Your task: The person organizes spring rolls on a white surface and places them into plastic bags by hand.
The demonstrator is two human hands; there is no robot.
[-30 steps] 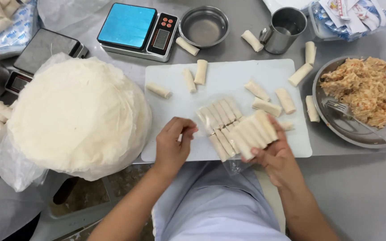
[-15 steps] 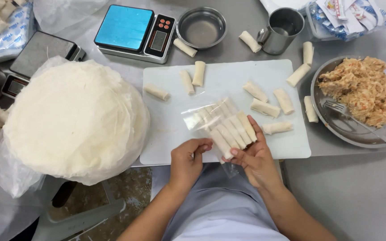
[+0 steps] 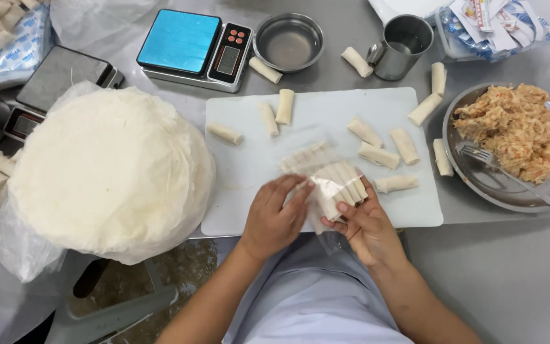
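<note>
Both hands have drawn together since the earlier frames: the left hand point(image 3: 275, 216), previously off to the side of the bag, is now laid over its near end. The clear plastic bag of spring rolls point(image 3: 326, 178) sits over the front edge of the white cutting board point(image 3: 256, 185), directly in front of the person. Left grip: fingers curled down and closed onto the bag's near end. Right hand point(image 3: 364, 226): supports the bag from beneath and to the side, fingers clamped on the plastic, thumb pressed against the rolls inside.

Loose spring rolls point(image 3: 377, 155) lie scattered over the board, several to the right of the bag and three point(image 3: 268, 119) toward the far left part. More lie off the board on the grey tabletop point(image 3: 510, 274).

Left of the board: a large stack of round wrappers point(image 3: 106, 172) on a plastic sheet. Right of the board: a metal plate of shredded filling point(image 3: 514, 130) with a fork point(image 3: 510, 178) resting in it. Far side: a digital scale with a blue platform point(image 3: 192, 48), a small steel bowl point(image 3: 288, 41) and a steel mug point(image 3: 405, 44).
</note>
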